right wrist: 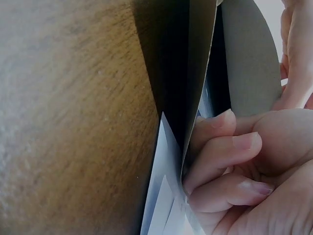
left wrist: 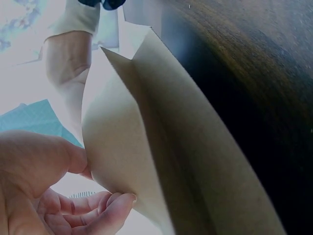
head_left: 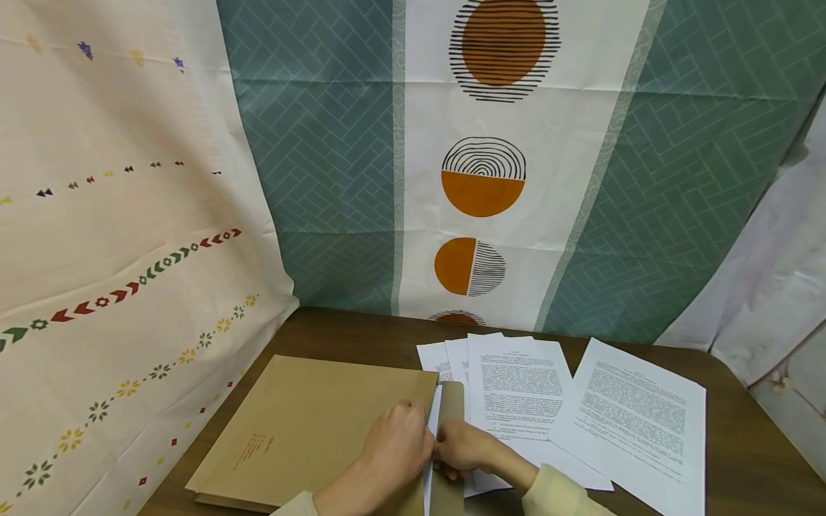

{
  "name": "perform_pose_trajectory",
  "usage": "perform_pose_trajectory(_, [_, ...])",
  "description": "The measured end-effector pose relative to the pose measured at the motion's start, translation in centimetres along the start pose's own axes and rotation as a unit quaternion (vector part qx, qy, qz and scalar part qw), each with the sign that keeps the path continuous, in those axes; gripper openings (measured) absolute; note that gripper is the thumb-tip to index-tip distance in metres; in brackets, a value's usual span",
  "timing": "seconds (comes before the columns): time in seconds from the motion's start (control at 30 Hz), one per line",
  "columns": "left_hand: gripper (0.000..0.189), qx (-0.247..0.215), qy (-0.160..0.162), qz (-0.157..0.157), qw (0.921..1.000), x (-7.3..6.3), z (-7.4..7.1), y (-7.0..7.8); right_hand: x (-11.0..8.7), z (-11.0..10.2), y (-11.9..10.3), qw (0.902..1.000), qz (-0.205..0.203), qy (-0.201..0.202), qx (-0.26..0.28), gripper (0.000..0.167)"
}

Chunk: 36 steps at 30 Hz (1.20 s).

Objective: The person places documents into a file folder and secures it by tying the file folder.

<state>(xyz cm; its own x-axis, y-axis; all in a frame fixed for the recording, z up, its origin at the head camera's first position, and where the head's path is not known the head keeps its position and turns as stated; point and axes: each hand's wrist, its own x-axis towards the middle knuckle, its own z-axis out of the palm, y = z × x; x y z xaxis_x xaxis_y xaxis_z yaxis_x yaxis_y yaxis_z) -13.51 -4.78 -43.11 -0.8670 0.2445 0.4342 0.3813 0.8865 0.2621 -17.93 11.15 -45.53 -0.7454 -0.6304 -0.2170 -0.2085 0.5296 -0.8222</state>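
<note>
A large brown paper envelope [head_left: 310, 416] with a folded gusset lies on the left part of the table, small red print on its face. Its open side faces right, where a flap [head_left: 452, 405] stands out and a white strip shows in the gap. My left hand [head_left: 396, 441] pinches the mouth's upper edge; the left wrist view shows thumb and fingers on the paper panel [left wrist: 117, 132]. Close beside it, my right hand [head_left: 463, 446] grips the flap side, with fingers [right wrist: 220, 159] curled at the thin brown edge in the right wrist view.
Several printed white sheets [head_left: 516, 387] overlap to the right of the envelope, partly under the right forearm. Another printed sheet [head_left: 635, 423] lies farther right. Dark wooden table [head_left: 761, 444] shows around them. Patterned cloths [head_left: 323, 179] hang behind and at the left side.
</note>
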Motion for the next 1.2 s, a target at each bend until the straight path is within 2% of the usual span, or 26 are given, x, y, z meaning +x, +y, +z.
perform_pose_trajectory(0.37, [0.017, 0.008, 0.011, 0.001, 0.9999, 0.0, 0.1, 0.1, 0.2, 0.4, 0.1, 0.9998, 0.005, 0.007, 0.019, 0.032])
perform_pose_trajectory(0.6, [0.016, 0.005, 0.007, 0.002, 1.0000, 0.0, 0.1, 0.1, 0.1, 0.5, 0.1, 0.9996, 0.000, 0.009, 0.028, 0.033])
perform_pose_trajectory(0.87, [0.017, 0.003, 0.007, 0.000, 1.0000, -0.1, 0.2, 0.0, -0.4, 0.5, -0.2, 0.9992, 0.003, 0.031, 0.024, 0.033])
perform_pose_trajectory(1.07, [0.018, -0.007, -0.002, -0.003, 1.0000, -0.1, 0.2, 0.0, -1.1, -0.1, -0.8, 0.9985, -0.003, 0.049, 0.023, 0.030])
perform_pose_trajectory(1.2, [0.020, 0.003, -0.004, 0.001, 1.0000, -0.2, 0.2, 0.0, -1.7, -1.0, -0.9, 0.9980, -0.025, 0.050, 0.030, 0.026])
